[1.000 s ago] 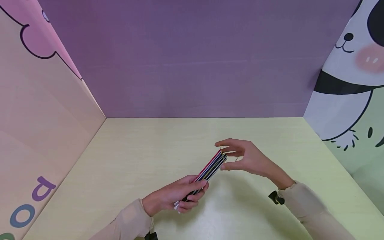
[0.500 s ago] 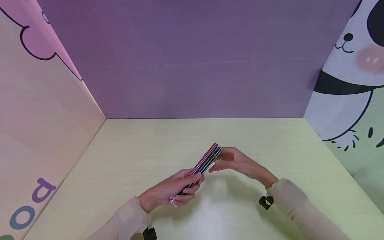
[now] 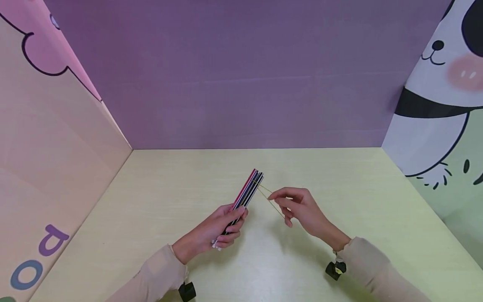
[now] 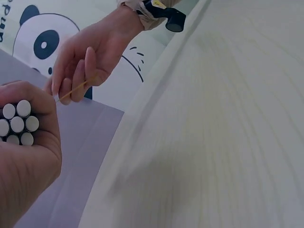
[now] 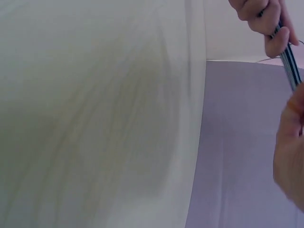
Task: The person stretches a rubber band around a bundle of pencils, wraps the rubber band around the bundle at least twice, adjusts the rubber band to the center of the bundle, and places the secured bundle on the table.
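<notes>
Purple wall rises beyond the bundle of pencil-like sticks, and pale table spreads beneath it. Lifted above the tabletop, the bundle slants upward out of the left hand, whose fingers and thumb wrap its lower part. To the right of the bundle, apart from it, the right hand has bent fingers hooking a yellow rubber band, stretched taut from the bundle's upper end.

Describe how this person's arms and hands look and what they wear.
Both pale beige sleeves are long; a black camera sits at each wrist, the right one bearing a yellow mark. The left hand and right hand are gloveless.
</notes>
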